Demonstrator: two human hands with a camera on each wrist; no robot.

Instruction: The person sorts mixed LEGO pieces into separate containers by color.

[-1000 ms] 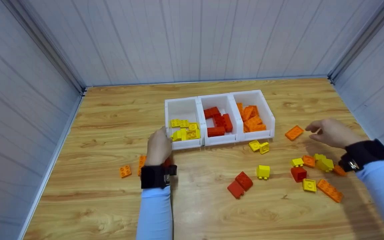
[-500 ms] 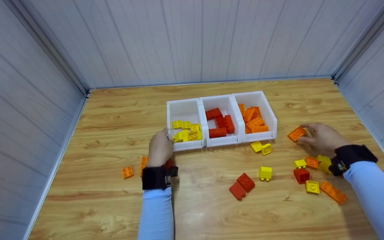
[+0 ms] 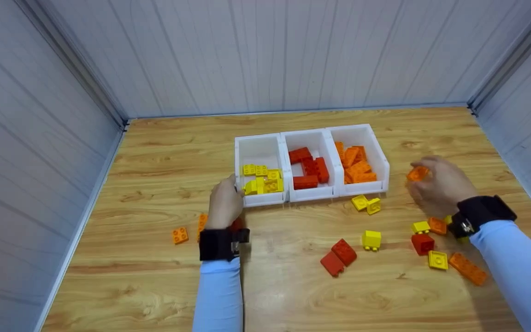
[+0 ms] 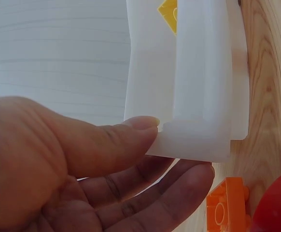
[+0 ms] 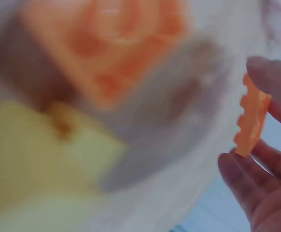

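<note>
To the right of the row of white bins (image 3: 311,194), the right hand (image 3: 447,184) pinches an orange brick (image 3: 417,174) between thumb and fingers, its studs showing along one edge in the right wrist view. That brick is near the right bin (image 3: 362,186) but apart from it. At the row's other end, the left hand (image 3: 225,203) grips the near left corner of the left bin (image 3: 260,148), thumb to one side of the wall and fingers to the other. Yellow bricks (image 3: 261,185) lie in the left bin, red bricks (image 3: 305,182) in the middle one and orange bricks (image 3: 362,167) in the right one. Across the table (image 3: 284,295), loose pieces include a yellow block (image 3: 371,239), a long orange brick (image 3: 468,269) beside the right forearm, and a small orange brick (image 3: 180,235) left of the left wrist.
</note>
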